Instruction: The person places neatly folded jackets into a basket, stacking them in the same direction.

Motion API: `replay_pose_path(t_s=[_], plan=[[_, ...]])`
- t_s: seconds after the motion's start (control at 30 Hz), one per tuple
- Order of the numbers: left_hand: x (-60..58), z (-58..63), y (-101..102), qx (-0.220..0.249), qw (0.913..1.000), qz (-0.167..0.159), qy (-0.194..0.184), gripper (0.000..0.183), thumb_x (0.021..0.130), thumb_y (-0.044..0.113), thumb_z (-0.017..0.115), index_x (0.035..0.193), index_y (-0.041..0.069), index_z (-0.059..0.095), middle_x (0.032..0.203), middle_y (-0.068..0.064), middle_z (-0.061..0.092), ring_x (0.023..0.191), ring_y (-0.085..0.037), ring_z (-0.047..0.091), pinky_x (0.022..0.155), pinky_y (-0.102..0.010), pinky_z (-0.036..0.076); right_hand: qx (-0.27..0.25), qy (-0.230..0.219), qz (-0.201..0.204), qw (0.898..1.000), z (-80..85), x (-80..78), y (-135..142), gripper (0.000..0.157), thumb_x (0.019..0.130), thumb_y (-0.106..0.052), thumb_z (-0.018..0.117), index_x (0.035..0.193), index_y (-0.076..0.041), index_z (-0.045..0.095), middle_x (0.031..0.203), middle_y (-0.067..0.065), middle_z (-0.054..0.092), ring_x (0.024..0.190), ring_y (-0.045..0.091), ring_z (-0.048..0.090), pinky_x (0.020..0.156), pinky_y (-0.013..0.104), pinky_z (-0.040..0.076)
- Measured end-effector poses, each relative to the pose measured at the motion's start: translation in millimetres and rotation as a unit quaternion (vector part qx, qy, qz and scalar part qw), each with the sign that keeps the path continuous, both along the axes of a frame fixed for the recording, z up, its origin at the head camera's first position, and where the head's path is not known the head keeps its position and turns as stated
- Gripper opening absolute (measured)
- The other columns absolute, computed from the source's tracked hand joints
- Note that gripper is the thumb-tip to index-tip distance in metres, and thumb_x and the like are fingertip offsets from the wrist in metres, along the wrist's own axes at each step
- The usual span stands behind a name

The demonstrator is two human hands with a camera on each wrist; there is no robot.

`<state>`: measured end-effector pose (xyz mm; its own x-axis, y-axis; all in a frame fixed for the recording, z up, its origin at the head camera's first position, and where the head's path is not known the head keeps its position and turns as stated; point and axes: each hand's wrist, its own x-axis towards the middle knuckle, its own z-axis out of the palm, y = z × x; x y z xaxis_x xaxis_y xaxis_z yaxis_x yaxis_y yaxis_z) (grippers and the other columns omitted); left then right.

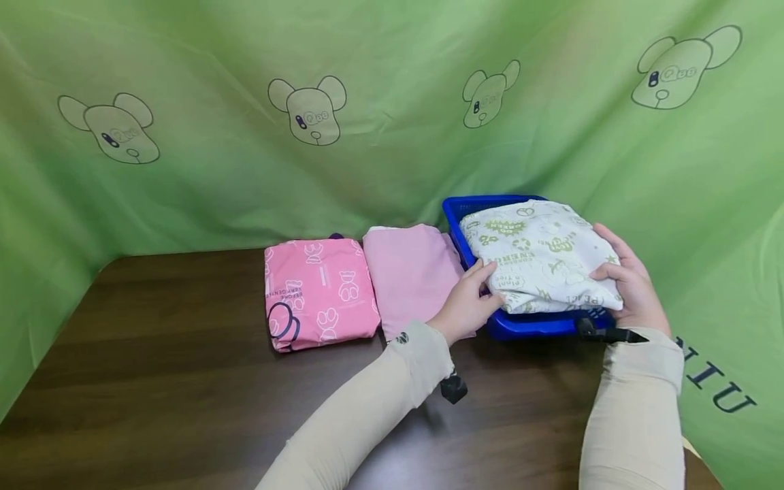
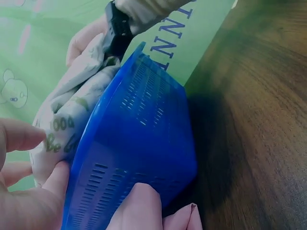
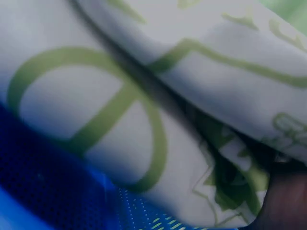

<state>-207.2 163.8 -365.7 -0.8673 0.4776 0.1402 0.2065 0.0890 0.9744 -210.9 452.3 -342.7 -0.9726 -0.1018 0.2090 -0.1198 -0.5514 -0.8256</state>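
Dark table (image 1: 153, 381), hands on folded cloth (image 1: 542, 255)

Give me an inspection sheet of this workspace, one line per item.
Surface: dark wooden table.
Job's things: folded white cloth with green print lying in a blue basket.
Clutter: folded pink printed cloth and plain pink cloth beside the basket.
Grippers: left hand grips the cloth's left edge; right hand grips its right edge.
Cables: nothing seen.
Surroundings: green curtain with bear heads behind and at both sides.
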Motion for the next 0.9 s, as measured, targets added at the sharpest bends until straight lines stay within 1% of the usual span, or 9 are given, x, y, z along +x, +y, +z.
replay_pose_path(t_s=[0.17,0.23,0.3,0.43,0.5,0.6,0.73,0.8,0.9], plan=[[5.5,2.1,2,0.008,1.0,-0.005,0.003,0.059,0.09,0.011,0.06,0.144,0.009,0.036,0.155,-0.006,0.017,0.126,-0.011,0.043,0.088,-0.013,0.042,0.089,-0.047,-0.011,0.995,4.1,-12.1,6,0.08,0.084,0.026,0.023,0.148,-0.022,0.031,0.122,0.003,0.057,0.082,0.021,0.066,0.06,0.028,0.055],[8.6,3.0,2,0.006,0.9999,-0.008,0.005,0.056,0.09,0.01,0.058,0.143,0.008,0.038,0.154,-0.005,0.019,0.129,-0.01,0.039,0.09,-0.014,0.042,0.183,-0.084,-0.041,0.979,6.4,-14.8,9,0.073,0.09,0.018,0.036,0.148,-0.027,0.03,0.115,0.0,0.059,0.073,0.016,0.065,0.057,0.026,0.054],[11.2,3.8,2,-0.003,0.9997,-0.008,0.023,0.051,0.09,0.009,0.057,0.139,0.007,0.044,0.151,-0.004,0.028,0.13,-0.01,0.037,0.091,-0.015,0.042,0.333,-0.113,-0.073,0.933,10.3,-15.0,11,0.066,0.094,0.001,0.049,0.149,-0.027,0.026,0.119,0.004,0.056,0.072,0.008,0.061,0.059,0.023,0.052],[14.7,3.3,0,-0.039,0.9973,-0.008,0.061,0.038,0.09,0.011,0.056,0.128,0.009,0.059,0.138,0.002,0.047,0.128,-0.007,0.039,0.091,-0.015,0.043,0.576,-0.14,-0.108,0.799,20.8,-9.9,8,0.075,0.093,-0.036,0.058,0.151,-0.013,0.017,0.142,0.023,0.036,0.105,0.026,0.053,0.076,0.03,0.047],[15.2,2.1,-3,-0.053,0.9962,-0.007,0.069,0.033,0.091,0.012,0.056,0.123,0.013,0.064,0.131,0.006,0.053,0.123,-0.006,0.043,0.089,-0.014,0.043,0.613,-0.13,-0.119,0.77,25.2,-7.0,3,0.077,0.093,-0.042,0.054,0.15,-0.005,0.017,0.145,0.029,0.028,0.116,0.034,0.044,0.081,0.033,0.045],[14.4,-0.2,-7,-0.045,0.9971,-0.004,0.061,0.028,0.091,0.011,0.056,0.116,0.017,0.068,0.123,0.009,0.056,0.113,-0.006,0.049,0.085,-0.015,0.044,0.583,-0.118,-0.133,0.793,28.9,-5.5,-8,0.07,0.094,-0.037,0.053,0.149,-0.006,0.023,0.132,0.013,0.051,0.109,0.023,0.053,0.079,0.03,0.049],[13.3,-0.9,-12,-0.019,0.999,-0.005,0.04,0.025,0.091,0.01,0.056,0.111,0.019,0.069,0.115,0.012,0.061,0.097,-0.006,0.057,0.078,-0.018,0.047,0.509,-0.102,-0.122,0.846,32.4,-4.5,-23,0.051,0.096,-0.026,0.052,0.142,-0.01,0.037,0.098,-0.021,0.059,0.084,-0.002,0.059,0.07,0.021,0.053],[13.7,-0.6,-15,-0.004,0.9998,-0.012,0.014,0.025,0.092,0.01,0.055,0.111,0.019,0.069,0.114,0.01,0.063,0.085,-0.009,0.06,0.069,-0.021,0.05,0.495,-0.096,-0.123,0.855,33.7,-2.8,-29,0.045,0.096,-0.026,0.051,0.138,-0.011,0.041,0.093,-0.026,0.057,0.082,-0.002,0.061,0.07,0.023,0.054],[15.1,0.4,-21,0.016,0.999,-0.015,-0.038,0.024,0.093,0.012,0.055,0.111,0.022,0.068,0.113,0.006,0.064,0.07,-0.016,0.06,0.054,-0.026,0.051,0.495,-0.092,-0.138,0.853,35.2,0.7,-38,0.043,0.096,-0.028,0.051,0.135,-0.011,0.043,0.094,-0.026,0.057,0.084,-0.001,0.062,0.071,0.024,0.054]])
